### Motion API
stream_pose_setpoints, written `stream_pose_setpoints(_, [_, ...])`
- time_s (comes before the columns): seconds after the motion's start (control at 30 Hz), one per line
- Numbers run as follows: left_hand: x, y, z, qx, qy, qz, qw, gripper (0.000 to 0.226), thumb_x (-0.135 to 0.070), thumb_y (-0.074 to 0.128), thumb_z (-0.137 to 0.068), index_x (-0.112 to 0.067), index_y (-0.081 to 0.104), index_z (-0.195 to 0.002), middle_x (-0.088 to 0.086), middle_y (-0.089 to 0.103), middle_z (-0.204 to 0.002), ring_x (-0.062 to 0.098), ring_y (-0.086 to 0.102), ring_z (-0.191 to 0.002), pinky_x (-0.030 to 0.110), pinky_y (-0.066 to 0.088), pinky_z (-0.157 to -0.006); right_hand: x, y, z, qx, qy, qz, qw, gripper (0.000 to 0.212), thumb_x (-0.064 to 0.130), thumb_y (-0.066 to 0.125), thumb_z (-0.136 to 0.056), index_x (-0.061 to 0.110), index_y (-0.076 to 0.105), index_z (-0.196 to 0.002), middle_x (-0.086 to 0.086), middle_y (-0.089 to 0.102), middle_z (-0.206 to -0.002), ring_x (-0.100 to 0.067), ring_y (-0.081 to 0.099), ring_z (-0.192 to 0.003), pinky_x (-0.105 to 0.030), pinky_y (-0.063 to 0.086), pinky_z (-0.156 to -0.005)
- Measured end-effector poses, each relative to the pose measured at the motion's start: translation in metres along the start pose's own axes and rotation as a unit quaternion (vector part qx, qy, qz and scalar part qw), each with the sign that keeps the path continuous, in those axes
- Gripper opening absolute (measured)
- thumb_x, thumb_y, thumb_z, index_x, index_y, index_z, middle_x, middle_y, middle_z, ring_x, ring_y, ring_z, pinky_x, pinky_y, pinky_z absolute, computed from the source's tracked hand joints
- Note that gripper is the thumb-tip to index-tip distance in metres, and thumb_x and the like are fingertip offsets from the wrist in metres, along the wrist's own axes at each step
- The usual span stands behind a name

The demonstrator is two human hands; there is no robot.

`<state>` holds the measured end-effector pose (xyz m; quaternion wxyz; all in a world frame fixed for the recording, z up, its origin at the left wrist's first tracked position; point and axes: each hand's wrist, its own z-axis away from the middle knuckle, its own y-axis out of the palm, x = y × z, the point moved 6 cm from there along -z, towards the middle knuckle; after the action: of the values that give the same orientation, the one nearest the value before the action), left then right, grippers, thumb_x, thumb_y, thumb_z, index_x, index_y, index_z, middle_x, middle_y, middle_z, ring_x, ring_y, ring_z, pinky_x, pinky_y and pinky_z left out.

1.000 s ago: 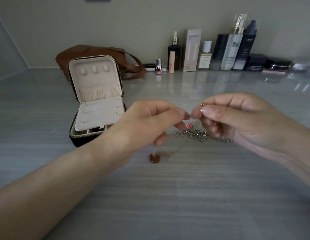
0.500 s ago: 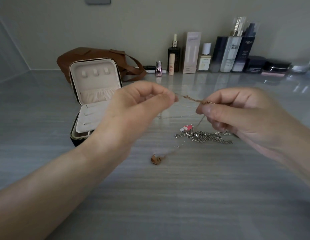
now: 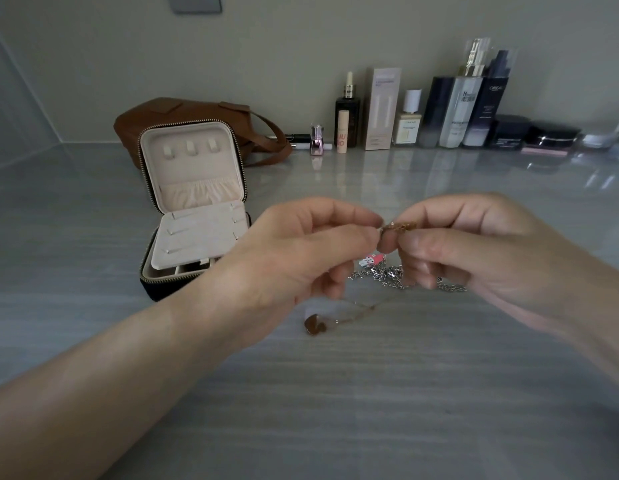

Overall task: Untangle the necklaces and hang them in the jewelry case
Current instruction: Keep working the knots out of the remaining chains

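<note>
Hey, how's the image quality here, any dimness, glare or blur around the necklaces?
Head view: dim light; glare streaks on the glossy grey countertop far right; the thin gold chain pinched between left hand and right hand looks soft, links unreadable.

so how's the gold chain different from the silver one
The gold chain is thin and lifted, pinched between left hand and right hand; the silver chain is chunkier and lies bunched on the table. The gold chain seems to trail to a brown pendant; the silver chain has a pink charm beside it. Neither hangs in the jewelry case.
</note>
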<state>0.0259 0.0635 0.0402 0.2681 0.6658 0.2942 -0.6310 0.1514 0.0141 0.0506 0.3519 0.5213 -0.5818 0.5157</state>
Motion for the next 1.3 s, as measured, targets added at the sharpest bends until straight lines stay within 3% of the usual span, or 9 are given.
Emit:
stream_pose_setpoints(0.2, [-0.003, -0.007, -0.001, -0.017, 0.017, -0.020, 1.000, 0.013, -0.009, 0.064, -0.082, -0.015, 0.075, -0.078, 0.005, 0.029, -0.061, 0.016, 0.019, -0.055, 0.020, 0.020, -0.042, -0.002, -0.006, 0.000, -0.032, 0.007, 0.025, 0.999, 0.018, 0.028, 0.061, -0.073, 0.019, 0.076, -0.072, 0.000, 0.054, -0.051, -0.009, 0.049, -0.050, -0.014, 0.042, -0.051])
stream_pose_setpoints(0.37, [-0.013, -0.005, 0.001, -0.004, 0.064, 0.012, 0.998, 0.017, -0.016, 0.057, -0.077, -0.019, 0.073, -0.082, -0.003, 0.037, -0.056, 0.009, 0.027, -0.047, 0.019, 0.022, -0.040, -0.002, -0.008, -0.001, -0.048, -0.004, 0.027, 0.999, 0.016, 0.033, 0.063, -0.072, 0.021, 0.074, -0.070, 0.001, 0.048, -0.047, -0.009, 0.044, -0.046, -0.016, 0.041, -0.051])
stream_pose_setpoints(0.53, [-0.013, -0.011, 0.000, -0.048, 0.057, -0.073, 0.995, 0.008, -0.017, 0.074, -0.075, -0.019, 0.072, -0.082, -0.007, 0.030, -0.048, 0.007, 0.025, -0.041, 0.015, 0.023, -0.039, 0.000, -0.009, -0.001, -0.053, -0.013, 0.000, 0.999, 0.009, 0.023, 0.069, -0.078, 0.015, 0.074, -0.076, 0.001, 0.052, -0.049, -0.010, 0.045, -0.045, -0.019, 0.040, -0.047])
stream_pose_setpoints(0.63, [-0.011, -0.010, 0.001, -0.060, 0.043, -0.116, 0.990, 0.027, -0.036, 0.069, -0.058, -0.020, 0.074, -0.079, -0.011, 0.031, -0.040, 0.006, 0.023, -0.037, 0.016, 0.017, -0.039, 0.000, -0.009, -0.001, -0.055, -0.011, -0.014, 0.998, 0.020, 0.028, 0.060, -0.072, 0.014, 0.075, -0.076, -0.001, 0.055, -0.051, -0.010, 0.047, -0.046, -0.016, 0.040, -0.046])
stream_pose_setpoints(0.73, [-0.013, -0.010, 0.002, -0.071, 0.036, -0.134, 0.988, 0.025, -0.037, 0.067, -0.053, -0.021, 0.073, -0.073, -0.013, 0.036, -0.033, 0.003, 0.024, -0.033, 0.015, 0.016, -0.038, -0.001, -0.008, -0.001, -0.052, -0.008, -0.020, 0.998, 0.024, 0.029, 0.060, -0.069, 0.012, 0.074, -0.079, -0.001, 0.056, -0.052, -0.010, 0.047, -0.045, -0.015, 0.040, -0.045])
stream_pose_setpoints(0.83, [-0.014, -0.011, 0.002, -0.074, 0.041, -0.103, 0.991, 0.022, -0.035, 0.067, -0.054, -0.019, 0.074, -0.069, -0.012, 0.037, -0.034, 0.006, 0.020, -0.035, 0.015, 0.013, -0.040, -0.002, -0.009, -0.001, -0.050, -0.010, -0.007, 0.999, 0.012, 0.023, 0.071, -0.075, 0.013, 0.075, -0.080, -0.001, 0.058, -0.052, -0.009, 0.048, -0.044, -0.015, 0.041, -0.045])
stream_pose_setpoints(1.0, [-0.019, -0.010, 0.003, -0.057, 0.066, -0.047, 0.995, 0.022, -0.031, 0.068, -0.059, -0.014, 0.073, -0.071, -0.007, 0.029, -0.039, 0.009, 0.015, -0.036, 0.016, 0.010, -0.042, 0.001, -0.012, -0.001, -0.063, -0.027, -0.009, 0.998, 0.005, 0.025, 0.072, -0.078, 0.022, 0.076, -0.079, 0.002, 0.054, -0.050, -0.009, 0.043, -0.042, -0.024, 0.041, -0.049])
stream_pose_setpoints(1.1, [-0.027, -0.009, 0.005, -0.034, 0.088, -0.020, 0.995, 0.012, -0.026, 0.070, -0.065, -0.014, 0.072, -0.068, -0.007, 0.029, -0.040, 0.007, 0.016, -0.035, 0.015, 0.011, -0.042, 0.011, -0.013, -0.001, -0.067, -0.055, -0.040, 0.995, 0.021, 0.034, 0.064, -0.069, 0.023, 0.077, -0.082, 0.004, 0.048, -0.048, -0.008, 0.037, -0.041, -0.026, 0.044, -0.048])
stream_pose_setpoints(1.3, [-0.037, -0.012, 0.006, -0.016, 0.115, -0.015, 0.993, 0.013, -0.021, 0.063, -0.074, -0.018, 0.072, -0.064, -0.001, 0.032, -0.047, 0.005, 0.017, -0.034, 0.013, 0.012, -0.043, 0.024, -0.016, -0.002, -0.076, -0.102, -0.027, 0.991, 0.020, 0.034, 0.063, -0.070, 0.023, 0.076, -0.080, 0.005, 0.048, -0.048, -0.009, 0.035, -0.040, -0.021, 0.031, -0.040])
